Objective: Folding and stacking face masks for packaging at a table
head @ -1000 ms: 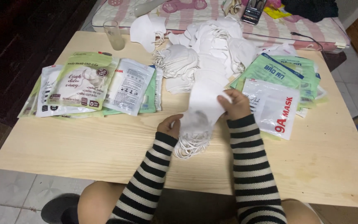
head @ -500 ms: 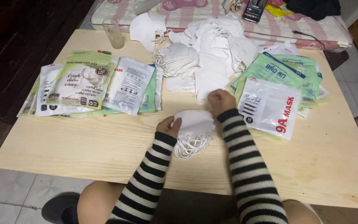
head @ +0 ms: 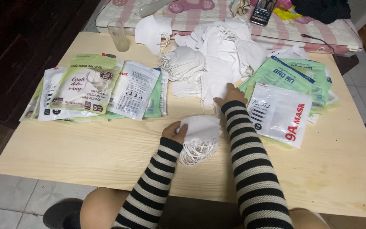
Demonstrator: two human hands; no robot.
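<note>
A small stack of folded white cloth face masks (head: 201, 135), elastic loops spilling toward six o'clock, lies near the front middle of the pale wooden surface (head: 85, 148). The left hand (head: 174, 131) rests against the stack's nine o'clock edge, its grip curled lightly on it. The right hand (head: 229, 96) reaches toward twelve o'clock, fingers spread flat on the nearest mask of a large loose heap of white masks (head: 217, 55), not yet pinching one. Judging by the piles, only a few masks are gathered and most remain in the heap. Flat green and white printed mask pouches (head: 94, 87) lie fanned at ten o'clock, with more green and white pouches (head: 284, 93) at two o'clock, all seemingly unfilled.
</note>
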